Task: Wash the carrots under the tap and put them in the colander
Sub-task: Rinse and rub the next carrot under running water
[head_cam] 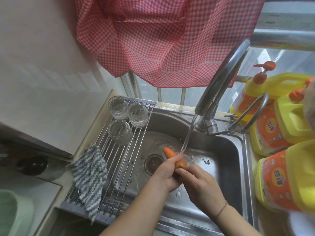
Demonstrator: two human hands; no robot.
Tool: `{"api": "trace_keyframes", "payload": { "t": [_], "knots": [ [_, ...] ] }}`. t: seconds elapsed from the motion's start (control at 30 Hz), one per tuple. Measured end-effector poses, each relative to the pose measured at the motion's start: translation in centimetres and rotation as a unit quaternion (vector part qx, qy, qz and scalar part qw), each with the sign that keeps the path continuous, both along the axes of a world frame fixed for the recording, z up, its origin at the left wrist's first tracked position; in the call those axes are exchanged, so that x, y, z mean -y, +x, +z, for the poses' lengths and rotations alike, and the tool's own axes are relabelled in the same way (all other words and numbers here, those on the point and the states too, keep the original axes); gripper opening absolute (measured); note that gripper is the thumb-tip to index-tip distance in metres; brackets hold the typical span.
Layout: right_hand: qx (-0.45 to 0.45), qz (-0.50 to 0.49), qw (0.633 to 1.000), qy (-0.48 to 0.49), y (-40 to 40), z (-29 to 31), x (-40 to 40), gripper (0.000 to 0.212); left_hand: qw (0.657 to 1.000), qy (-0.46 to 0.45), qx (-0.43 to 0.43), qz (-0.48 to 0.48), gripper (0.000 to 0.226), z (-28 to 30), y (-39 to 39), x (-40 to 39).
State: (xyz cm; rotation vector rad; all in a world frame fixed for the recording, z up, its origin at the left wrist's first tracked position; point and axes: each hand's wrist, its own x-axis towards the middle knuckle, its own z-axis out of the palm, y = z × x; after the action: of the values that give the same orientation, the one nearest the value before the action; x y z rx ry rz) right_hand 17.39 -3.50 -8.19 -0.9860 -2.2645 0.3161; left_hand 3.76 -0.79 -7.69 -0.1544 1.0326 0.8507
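Observation:
An orange carrot (171, 155) is held over the steel sink (226, 150) under the stream of water (187, 135) running from the curved tap (219, 82). My left hand (166, 174) grips the carrot's middle, with the tip sticking out toward the far left. My right hand (201, 184) holds the carrot's near end with its fingers. The green rim at the left edge (6, 210) may be the colander; I cannot tell.
A roll-up drying rack (119, 159) spans the sink's left side, carrying three glass jars (119, 132) and a striped cloth (89, 176). Three yellow detergent bottles (281, 126) crowd the right counter. A red checked curtain (162, 40) hangs above the tap.

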Motion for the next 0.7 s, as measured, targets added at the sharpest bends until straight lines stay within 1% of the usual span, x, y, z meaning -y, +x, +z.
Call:
{"api": "trace_keyframes", "payload": {
  "t": [0.13, 0.23, 0.3, 0.33, 0.4, 0.43, 0.47, 0.5, 0.57, 0.6, 0.7],
  "knots": [
    [-0.032, -0.024, 0.998, -0.043, -0.3, 0.2, 0.3, 0.026, 0.998, 0.067, 0.011, 0.010, 0.043, 0.0, -0.2, 0.6],
    [-0.059, -0.059, 0.994, -0.074, -0.5, 0.1, 0.1, 0.020, 0.993, 0.101, 0.056, 0.031, 0.020, 0.3, -0.3, 1.2],
    [-0.068, -0.066, 0.992, -0.077, -0.4, -0.3, 0.0, 0.020, 0.987, 0.130, 0.082, 0.048, 0.018, 0.0, -0.5, 1.5],
    [-0.066, -0.063, 0.993, -0.073, -0.2, -0.5, 0.0, 0.024, 0.984, 0.144, 0.091, 0.051, 0.020, -0.2, -0.7, 1.7],
    [-0.062, -0.056, 0.995, -0.063, -0.1, -0.9, 0.1, 0.040, 0.978, 0.169, 0.108, 0.055, 0.017, -0.6, -0.9, 2.1],
    [-0.062, -0.051, 0.995, -0.055, -0.1, -0.9, 0.0, 0.044, 0.976, 0.178, 0.115, 0.057, 0.012, -0.6, -1.0, 2.2],
    [-0.062, -0.045, 0.996, -0.046, -0.1, -0.8, -0.1, 0.044, 0.974, 0.184, 0.119, 0.060, 0.009, -0.5, -1.1, 2.4],
    [-0.062, -0.039, 0.997, -0.036, -0.2, -0.6, -0.2, 0.039, 0.973, 0.189, 0.116, 0.062, 0.007, -0.5, -1.0, 2.4],
    [-0.055, -0.031, 0.998, -0.025, -0.4, -0.1, -0.3, 0.026, 0.976, 0.184, 0.096, 0.070, 0.017, -0.5, -0.8, 2.3],
    [-0.049, -0.026, 0.998, -0.021, -0.4, 0.1, -0.2, 0.023, 0.979, 0.172, 0.075, 0.076, 0.021, -0.4, -0.6, 2.2],
    [-0.031, -0.013, 0.999, -0.001, -0.5, 0.2, 0.0, 0.026, 0.987, 0.124, 0.032, 0.096, 0.018, -0.6, 0.0, 2.1]
  ]
}}
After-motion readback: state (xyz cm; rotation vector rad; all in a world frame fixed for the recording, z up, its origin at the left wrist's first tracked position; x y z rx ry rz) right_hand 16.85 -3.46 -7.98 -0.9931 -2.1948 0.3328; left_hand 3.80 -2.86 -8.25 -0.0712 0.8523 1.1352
